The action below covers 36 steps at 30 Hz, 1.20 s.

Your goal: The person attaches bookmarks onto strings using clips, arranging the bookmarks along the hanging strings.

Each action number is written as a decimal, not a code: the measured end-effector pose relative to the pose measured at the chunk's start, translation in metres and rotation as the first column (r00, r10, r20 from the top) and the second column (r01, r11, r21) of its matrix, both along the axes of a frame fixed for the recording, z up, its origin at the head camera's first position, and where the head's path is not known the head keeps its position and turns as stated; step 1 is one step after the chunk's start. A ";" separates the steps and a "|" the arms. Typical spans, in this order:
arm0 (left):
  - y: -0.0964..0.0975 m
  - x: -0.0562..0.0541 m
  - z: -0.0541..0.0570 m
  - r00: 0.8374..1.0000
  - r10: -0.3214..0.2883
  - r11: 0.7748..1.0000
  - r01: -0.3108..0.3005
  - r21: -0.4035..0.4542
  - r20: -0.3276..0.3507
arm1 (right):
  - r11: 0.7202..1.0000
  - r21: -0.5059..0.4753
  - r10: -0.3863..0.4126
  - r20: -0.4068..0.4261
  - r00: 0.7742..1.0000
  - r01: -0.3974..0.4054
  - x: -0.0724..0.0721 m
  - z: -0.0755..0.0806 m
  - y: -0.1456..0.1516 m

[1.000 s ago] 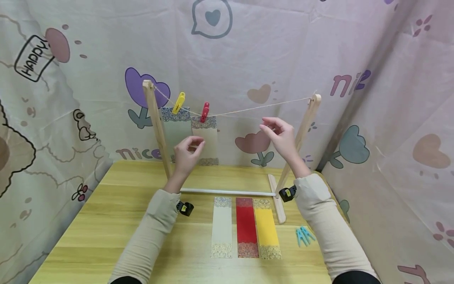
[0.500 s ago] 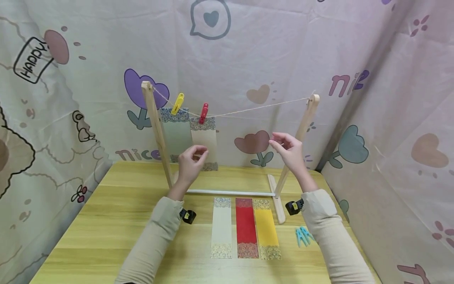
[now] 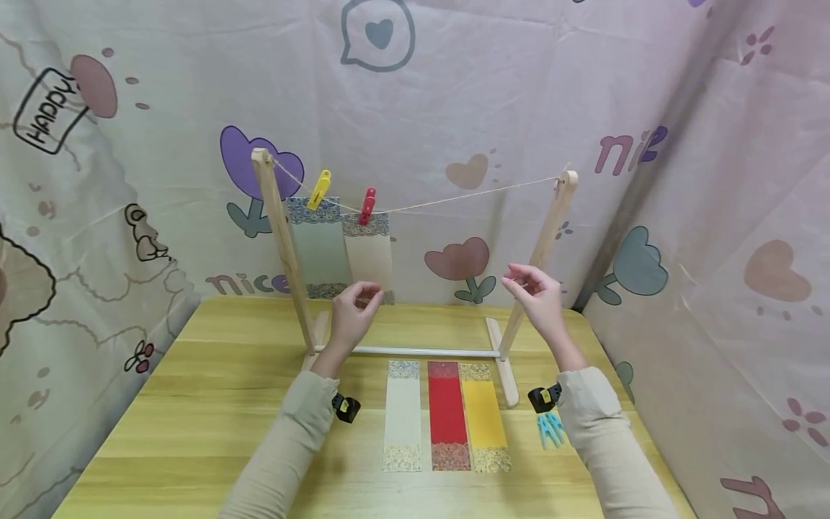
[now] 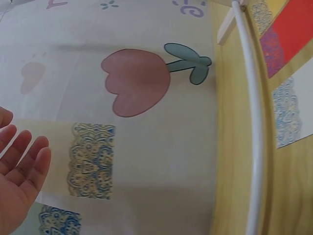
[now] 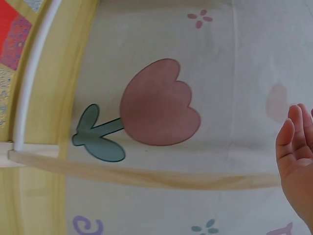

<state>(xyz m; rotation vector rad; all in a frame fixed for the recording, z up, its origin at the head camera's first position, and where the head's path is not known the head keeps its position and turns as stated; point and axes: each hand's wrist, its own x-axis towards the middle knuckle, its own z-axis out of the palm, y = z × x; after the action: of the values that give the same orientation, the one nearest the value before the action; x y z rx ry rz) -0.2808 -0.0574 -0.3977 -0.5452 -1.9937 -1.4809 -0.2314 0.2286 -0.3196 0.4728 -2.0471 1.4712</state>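
Note:
Two patterned paper strips hang from a string (image 3: 454,200): a pale green one (image 3: 319,252) under a yellow clothespin (image 3: 320,190) and a cream one (image 3: 368,254) under a red clothespin (image 3: 367,206). In front of the cream strip's lower end floats my left hand (image 3: 351,317), fingers loosely bent and holding nothing. My right hand (image 3: 541,299) hovers by the right post, likewise holding nothing. On the table lie a white strip (image 3: 403,417), a red strip (image 3: 448,417) and a yellow strip (image 3: 485,418). Light blue clothespins (image 3: 550,430) lie beside the right wrist.
A wooden frame carries the string between its left post (image 3: 283,252) and right post (image 3: 551,223). A white rod (image 3: 421,352) joins the posts low down, above the wooden table (image 3: 194,404). Behind stands a printed curtain (image 3: 415,130).
Both hands have come down from nearer the string, the right hand also moving outward to the right. The hanging cream strip swings slightly. The strips on the table stay put.

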 end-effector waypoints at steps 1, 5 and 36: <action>0.000 0.001 -0.002 1.000 -0.002 1.000 0.002 -0.010 0.011 | 1.000 0.001 -0.004 0.011 1.000 0.004 0.001 -0.002 0.001; 0.001 0.003 -0.010 0.998 -0.030 0.997 0.034 -0.070 0.063 | 1.000 0.006 -0.012 0.035 0.999 0.012 0.004 -0.011 0.007; 0.009 0.017 -0.075 0.943 -0.083 0.924 0.194 -0.329 0.323 | 0.987 0.163 -0.024 0.142 0.990 0.001 0.029 -0.124 0.067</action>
<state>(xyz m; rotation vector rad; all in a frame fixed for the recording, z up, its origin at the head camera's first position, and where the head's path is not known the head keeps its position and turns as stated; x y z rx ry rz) -0.2634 -0.0485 -0.4730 -0.6526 -2.5426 -1.3530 -0.2023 0.2954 -0.4434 0.4281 -2.2910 1.3716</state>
